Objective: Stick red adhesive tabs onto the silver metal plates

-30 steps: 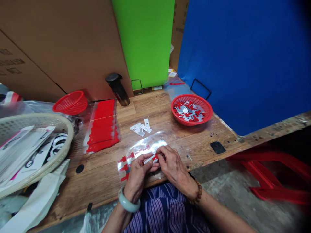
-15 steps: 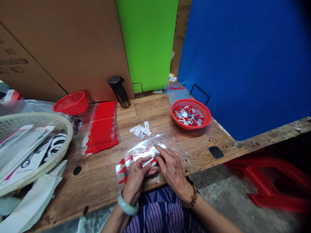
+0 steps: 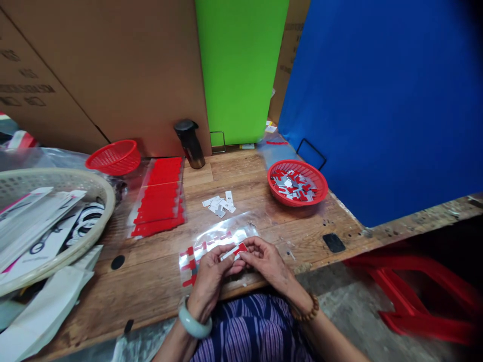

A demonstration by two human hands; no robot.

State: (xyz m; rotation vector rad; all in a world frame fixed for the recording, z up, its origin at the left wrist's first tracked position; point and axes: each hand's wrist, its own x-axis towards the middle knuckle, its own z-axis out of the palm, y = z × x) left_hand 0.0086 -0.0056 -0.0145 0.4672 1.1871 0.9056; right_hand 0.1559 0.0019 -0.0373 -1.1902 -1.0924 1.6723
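My left hand (image 3: 209,274) and my right hand (image 3: 267,262) are close together over the near edge of the table. Between them they pinch a small white card with a red patch (image 3: 240,250), the left fingers at its white end and the right at its red end. Beneath lies a clear plastic sheet (image 3: 222,229) with several red cut-out stickers (image 3: 189,265) on it, partly covered by my hands. Just beyond the sheet, small white cards (image 3: 222,203) sit in a loose pile.
A red basket (image 3: 300,203) of red, white and grey pieces stands right. To the left are stacked red sticker sheets (image 3: 160,196), another red basket (image 3: 115,158) and a cream basket (image 3: 107,211) of printed cards. A black bottle (image 3: 190,145) stands behind. A red stool (image 3: 400,281) is at right.
My right hand has come down and its raised fingers have closed on the red end of the card. My left hand keeps its hold. The view has shifted slightly.
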